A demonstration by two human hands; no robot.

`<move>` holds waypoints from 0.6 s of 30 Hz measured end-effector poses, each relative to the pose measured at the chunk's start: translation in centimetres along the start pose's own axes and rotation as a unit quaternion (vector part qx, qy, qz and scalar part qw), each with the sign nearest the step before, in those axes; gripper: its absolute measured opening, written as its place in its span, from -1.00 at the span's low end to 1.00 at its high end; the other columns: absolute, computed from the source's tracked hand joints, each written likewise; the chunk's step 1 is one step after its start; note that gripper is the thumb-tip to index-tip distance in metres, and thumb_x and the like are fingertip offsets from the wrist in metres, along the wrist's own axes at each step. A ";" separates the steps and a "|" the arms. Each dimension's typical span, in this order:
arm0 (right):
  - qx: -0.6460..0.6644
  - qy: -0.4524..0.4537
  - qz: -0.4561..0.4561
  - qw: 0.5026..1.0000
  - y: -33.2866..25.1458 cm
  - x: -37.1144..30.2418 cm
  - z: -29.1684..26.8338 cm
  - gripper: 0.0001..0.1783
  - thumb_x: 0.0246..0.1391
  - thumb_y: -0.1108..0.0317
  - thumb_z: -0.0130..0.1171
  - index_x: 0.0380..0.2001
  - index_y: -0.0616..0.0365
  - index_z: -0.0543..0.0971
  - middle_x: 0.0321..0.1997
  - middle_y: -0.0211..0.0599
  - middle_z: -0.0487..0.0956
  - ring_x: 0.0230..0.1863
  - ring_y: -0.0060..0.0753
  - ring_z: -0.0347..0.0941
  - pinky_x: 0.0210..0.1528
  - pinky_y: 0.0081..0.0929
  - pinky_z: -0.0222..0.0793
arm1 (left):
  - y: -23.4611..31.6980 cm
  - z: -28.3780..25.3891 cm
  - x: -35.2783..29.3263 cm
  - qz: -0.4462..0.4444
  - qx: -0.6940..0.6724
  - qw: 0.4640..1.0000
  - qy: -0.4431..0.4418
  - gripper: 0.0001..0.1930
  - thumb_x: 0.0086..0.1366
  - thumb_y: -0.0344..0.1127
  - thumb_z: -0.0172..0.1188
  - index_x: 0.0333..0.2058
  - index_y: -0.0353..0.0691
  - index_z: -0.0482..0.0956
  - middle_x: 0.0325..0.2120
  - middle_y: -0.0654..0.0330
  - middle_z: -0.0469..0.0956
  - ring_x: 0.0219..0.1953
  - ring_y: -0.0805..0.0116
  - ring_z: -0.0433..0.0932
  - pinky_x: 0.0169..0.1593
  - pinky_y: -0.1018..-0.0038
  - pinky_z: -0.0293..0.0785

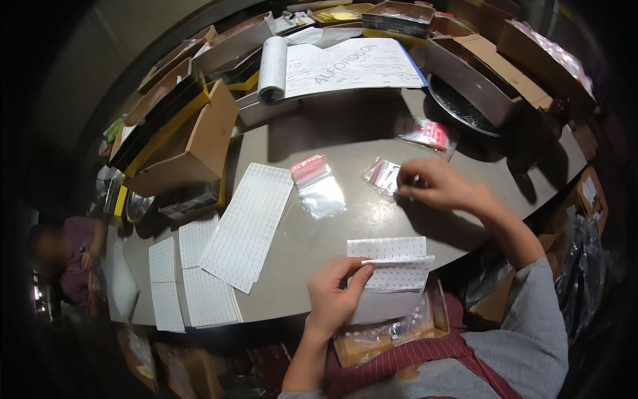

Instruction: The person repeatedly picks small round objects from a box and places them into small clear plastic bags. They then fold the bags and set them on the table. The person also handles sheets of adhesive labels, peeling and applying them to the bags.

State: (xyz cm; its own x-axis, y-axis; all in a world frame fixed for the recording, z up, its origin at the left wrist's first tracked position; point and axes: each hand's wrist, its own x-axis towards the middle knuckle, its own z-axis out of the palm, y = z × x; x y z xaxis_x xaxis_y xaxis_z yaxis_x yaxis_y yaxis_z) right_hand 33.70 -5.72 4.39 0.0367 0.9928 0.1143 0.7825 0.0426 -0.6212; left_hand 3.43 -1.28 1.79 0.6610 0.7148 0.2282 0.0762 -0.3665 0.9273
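Observation:
My left hand [334, 293] pinches the bent-up edge of a white sheet of small stickers [392, 263] at the table's near edge. Farther out, my right hand [435, 185] presses its fingertips on a small clear zip bag with a red strip [382, 175] lying on the grey table [345, 139]. An empty clear zip bag with a red top [318, 186] lies to the left of it. Another small bag with red contents [425, 135] rests beyond my right hand.
Several white sticker sheets [247, 225] lie spread at the table's left. Open cardboard boxes [193, 143] ring the far and left edges, with a large printed paper pad [345, 65] at the back. A box of filled bags [392, 329] sits on my lap. Another person [70, 259] sits at far left.

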 end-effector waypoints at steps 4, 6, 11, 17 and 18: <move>0.077 -0.003 -0.015 0.997 -3.0 -0.3 0.6 -0.79 0.10 0.34 0.24 -0.27 0.26 0.58 -0.34 -0.13 0.61 -0.32 -0.21 0.56 -0.24 -0.33 0.49 | 0.0 0.2 0.0 0.002 0.002 1.000 -0.009 -0.91 0.25 -0.48 0.36 -0.27 -0.34 0.69 -0.43 0.12 0.66 -0.41 0.37 0.64 -0.30 0.50 0.52; 0.074 0.036 -0.042 0.996 -1.9 0.7 0.2 -0.79 0.12 0.33 0.23 -0.26 0.26 0.58 -0.34 -0.15 0.62 -0.32 -0.27 0.57 -0.27 -0.38 0.48 | -0.1 0.3 0.2 0.012 -0.004 1.000 -0.018 -0.91 0.25 -0.48 0.36 -0.27 -0.33 0.69 -0.43 0.13 0.65 -0.42 0.37 0.63 -0.32 0.50 0.50; 0.159 -0.098 0.035 0.982 -1.7 4.4 0.3 -0.78 0.15 0.31 0.17 -0.26 0.27 0.58 -0.40 -0.21 0.60 -0.34 -0.37 0.53 -0.24 -0.35 0.45 | -0.4 -0.5 0.0 0.075 0.012 0.996 -0.051 -0.90 0.23 -0.48 0.36 -0.27 -0.32 0.69 -0.44 0.12 0.64 -0.44 0.32 0.60 -0.34 0.48 0.47; 0.109 -0.197 -0.148 0.963 -6.6 9.5 5.1 -0.79 0.15 0.33 0.19 -0.27 0.29 0.58 -0.47 -0.22 0.57 -0.42 -0.40 0.48 -0.30 -0.37 0.40 | -1.0 -0.2 0.3 0.117 -0.010 0.991 -0.069 -0.89 0.20 -0.46 0.38 -0.29 -0.33 0.68 -0.44 0.10 0.64 -0.42 0.25 0.62 -0.33 0.44 0.49; 0.102 -0.207 -0.176 0.957 -7.4 10.4 5.8 -0.78 0.13 0.33 0.19 -0.28 0.30 0.58 -0.46 -0.18 0.58 -0.43 -0.34 0.49 -0.31 -0.34 0.41 | -1.3 -0.2 0.1 0.103 -0.018 0.992 -0.075 -0.89 0.20 -0.46 0.38 -0.29 -0.33 0.68 -0.44 0.10 0.64 -0.42 0.25 0.62 -0.33 0.44 0.49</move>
State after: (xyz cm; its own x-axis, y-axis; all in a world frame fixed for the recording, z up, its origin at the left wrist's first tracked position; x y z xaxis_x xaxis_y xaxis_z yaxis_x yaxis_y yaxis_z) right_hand 24.65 4.94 5.66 -0.4901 0.8700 0.0530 0.5623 0.3621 -0.7434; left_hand 3.29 -0.59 0.64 0.7633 0.5301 0.3693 -0.0962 -0.4720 0.8763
